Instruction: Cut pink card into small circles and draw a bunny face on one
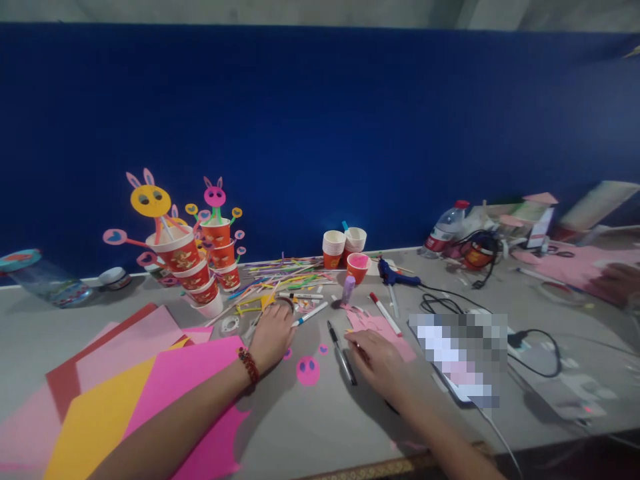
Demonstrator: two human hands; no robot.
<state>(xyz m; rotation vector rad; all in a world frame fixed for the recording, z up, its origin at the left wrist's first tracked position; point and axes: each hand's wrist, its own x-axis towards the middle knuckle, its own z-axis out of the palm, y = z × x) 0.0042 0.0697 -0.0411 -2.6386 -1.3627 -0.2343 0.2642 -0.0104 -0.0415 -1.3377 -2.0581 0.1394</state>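
My left hand reaches onto the table beside a yellow paper scrap and a dark ring, its fingertips mostly hidden. My right hand is closed, thumb and fingers bent together next to a cut pink paper sheet; whatever they pinch is too small to name. A black pen lies just left of that hand. Between both hands rests a round pink paper face with blue eyes. A blue marker, a red-capped marker and a purple glue stick are close by.
Stacked-cup figures with paper faces stand back left, above coloured paper sheets. Several thin coloured sticks, paper cups and a blue glue gun lie behind. Right are a phone, cables and another person's hand.
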